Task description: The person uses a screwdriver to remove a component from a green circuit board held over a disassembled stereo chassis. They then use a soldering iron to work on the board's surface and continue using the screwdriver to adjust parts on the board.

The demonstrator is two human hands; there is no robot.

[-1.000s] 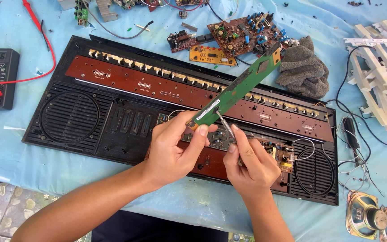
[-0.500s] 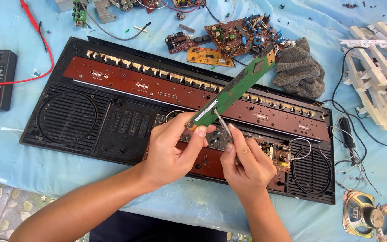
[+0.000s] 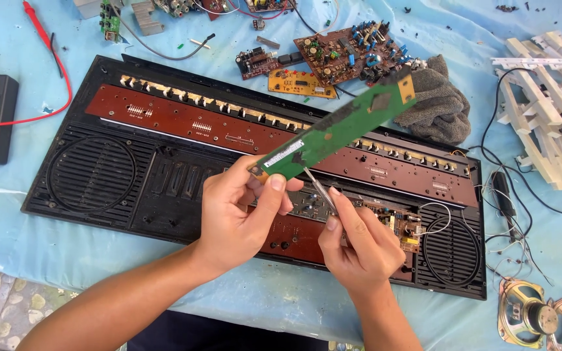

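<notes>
Green strip board (image 3: 343,127) up over the open black chassis (image 3: 99,188), tweezers (image 3: 318,188) at its lower end.
Our left hand (image 3: 239,218) pinches the board's near end, right hand (image 3: 359,244) closed on tweezers w/ tips touching it. Board looks light, stiff, prob fragile — we'd hold by edges, not the components.

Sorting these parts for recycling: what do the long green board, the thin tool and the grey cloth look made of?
The long green board in the left hand looks like lacquered fibreglass laminate: flat, stiff, glossy green. The thin tool in the right hand seems bare metal, with a silvery shine. The grey cloth looks like soft knitted fabric, matte and crumpled.
</notes>
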